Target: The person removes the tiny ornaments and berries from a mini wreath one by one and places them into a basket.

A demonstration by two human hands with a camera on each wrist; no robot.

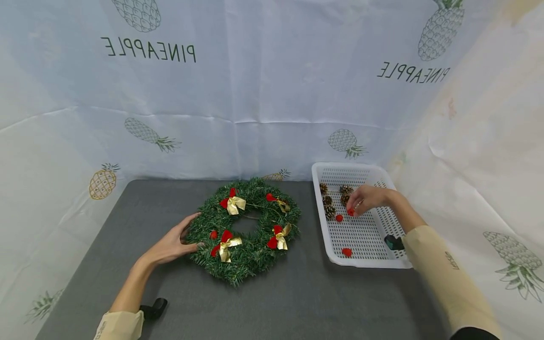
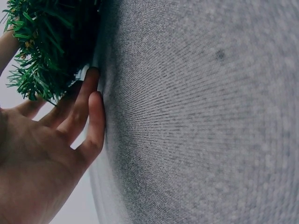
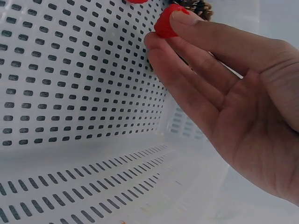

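A green wreath point(image 1: 250, 264) with red-and-gold bows point(image 1: 229, 243) and one red berry ornament point(image 1: 214, 234) lies on the dark table. My left hand point(image 1: 172, 243) grips its left edge, the thumb toward the front. In the left wrist view, the fingers point(image 2: 96, 116) are low against the tabletop, by the underside of the wreath point(image 2: 46, 46). Over the white basket point(image 1: 320, 212), my right hand point(image 1: 369, 198) pinches a red berry ornament point(image 3: 166, 22) between thumb and fingertips. Two more red berries point(image 1: 346, 252) are on the basket floor.
Several pinecones point(image 1: 329, 211) are grouped at the left and back of the basket. Dark wrist devices point(image 1: 154, 309) show by both forearms. A pineapple-print cloth point(image 1: 272, 85) hangs behind the grey table point(image 1: 297, 302) and along its sides.
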